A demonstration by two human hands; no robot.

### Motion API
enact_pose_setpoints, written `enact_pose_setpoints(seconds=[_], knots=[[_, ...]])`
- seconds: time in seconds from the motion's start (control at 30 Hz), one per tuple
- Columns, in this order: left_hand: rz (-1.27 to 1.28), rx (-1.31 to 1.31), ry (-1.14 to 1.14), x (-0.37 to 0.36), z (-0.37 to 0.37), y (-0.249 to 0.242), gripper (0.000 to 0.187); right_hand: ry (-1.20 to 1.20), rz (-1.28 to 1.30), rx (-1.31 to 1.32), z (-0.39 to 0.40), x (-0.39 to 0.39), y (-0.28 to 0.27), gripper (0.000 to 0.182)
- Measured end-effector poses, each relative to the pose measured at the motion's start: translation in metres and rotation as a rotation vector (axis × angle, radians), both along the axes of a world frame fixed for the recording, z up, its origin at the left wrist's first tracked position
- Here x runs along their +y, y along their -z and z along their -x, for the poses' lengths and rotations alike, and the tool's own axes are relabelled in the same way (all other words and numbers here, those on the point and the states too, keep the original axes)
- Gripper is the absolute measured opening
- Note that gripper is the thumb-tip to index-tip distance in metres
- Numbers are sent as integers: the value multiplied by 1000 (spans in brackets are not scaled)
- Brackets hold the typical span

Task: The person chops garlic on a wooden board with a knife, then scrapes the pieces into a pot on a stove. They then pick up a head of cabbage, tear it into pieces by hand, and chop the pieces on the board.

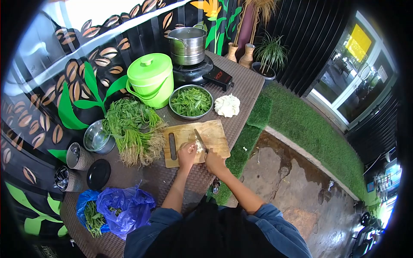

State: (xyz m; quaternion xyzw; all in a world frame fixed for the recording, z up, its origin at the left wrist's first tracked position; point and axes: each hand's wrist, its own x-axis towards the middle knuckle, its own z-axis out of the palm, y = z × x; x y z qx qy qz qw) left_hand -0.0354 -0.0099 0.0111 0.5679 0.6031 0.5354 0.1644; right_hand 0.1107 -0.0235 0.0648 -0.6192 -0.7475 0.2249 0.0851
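The right hand (215,163) is closed around the handle of the knife (199,137), its blade pointing away across the wooden cutting board (213,129) beside a small heap of white pieces (199,146); the left hand (187,155) is bunched narrow against the heap, though whether its fingertips grip a piece I cannot tell. Good chopping here calls for curled fingertips, the blade tip kept low and short, even strokes. The board lies near the outer edge of the table (244,84), away from the painted wall (109,53), and its near right corner comes close to that edge, so stray pieces could drop there. Bare wood toward the far right corner leaves room for pushing pieces aside; leafy greens (133,124) crowd the slotted end, and the metal bowl (189,117) stands beyond the far edge
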Motion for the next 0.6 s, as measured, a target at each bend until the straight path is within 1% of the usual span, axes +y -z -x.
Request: enact_pose_setpoints(seconds=[0.07, 0.1, 0.13, 0.2, 0.27, 0.37, 0.4, 0.47, 0.5, 0.57, 0.6], knots=[[-49, 95, 8, 3, 0, 3, 16, 114, -19, -11, 7, -18, 8, 30], [-49, 93, 9, 3, -2, 2, 16, 136, -7, -15, 11, -19, 15, 27], [-38, 79, 17, 2, -2, 0, 14, 136, -7, -17, 9, -15, 22, 27], [-26, 67, 18, 4, -3, -2, 13, 75, -115, -19, 7, -5, 34, 27], [-46, 105, 15, 3, -4, -2, 7, 62, -56, -13, 0, 7, 18, 30], [-48, 109, 2, 4, -6, -3, 6, -70, -82, -41, -9, 6, -13, 28], [-49, 109, 1, 4, -6, -1, 6, -71, -82, -41, -7, 2, -14, 28], [-87, 109, -28, 4, -8, 4, 7, 13, -42, -71, 1, -10, -12, 26], [-89, 108, -28, 3, -8, 2, 7, 13, -45, -72, 5, -17, -4, 26], [-31, 48, -48, -1, -8, -5, 13, 114, -119, -40, 11, -28, 19, 23], [-30, 49, -49, 1, -8, -1, 13, 113, -117, -40, 11, -25, 24, 23]])
